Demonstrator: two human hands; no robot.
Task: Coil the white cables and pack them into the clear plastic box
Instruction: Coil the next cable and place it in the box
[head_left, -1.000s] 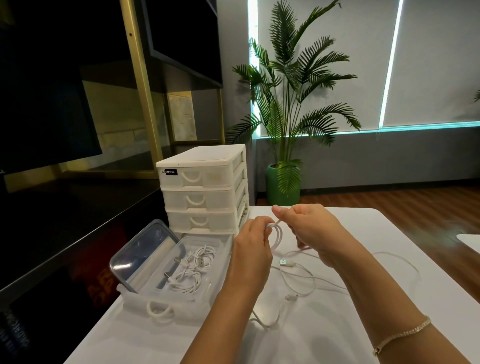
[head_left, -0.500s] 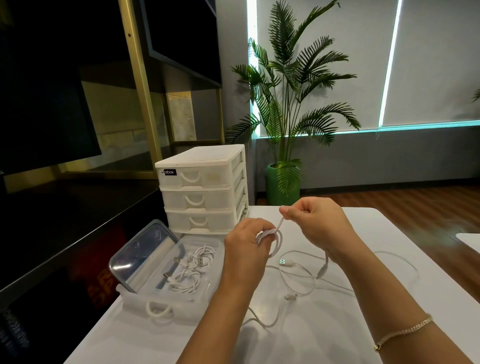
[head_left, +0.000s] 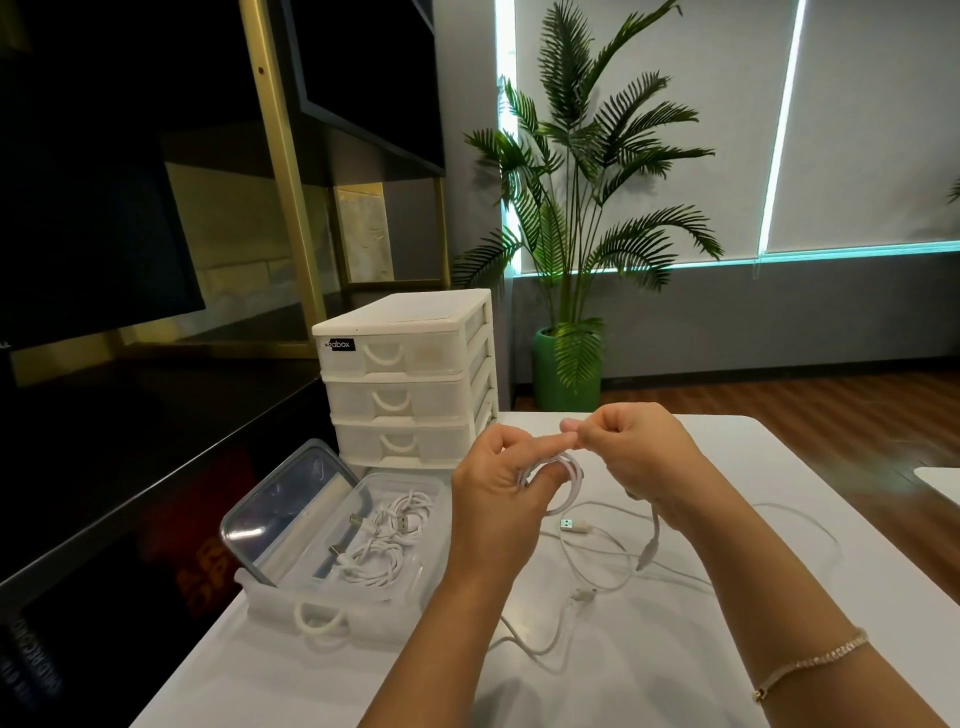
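The cable (head_left: 569, 486) is half coiled: a small loop hangs between the two hands above the counter (head_left: 727, 649), held mostly upright, while its loose tail drops from under the right hand (head_left: 636, 457) and trails over the counter toward the right, with a plug (head_left: 571, 525) lying just below the loop. The left hand (head_left: 498, 483) is the nearer grip to the loop, its fingers curled through and around it. The right hand pinches the strand at the top of the loop, thumb and forefinger pressed together, touching the left fingertip. The next wrap likely draws slack from the right. The box (head_left: 415, 587) sits open to the left, just beside the left wrist, with coiled cables already inside.
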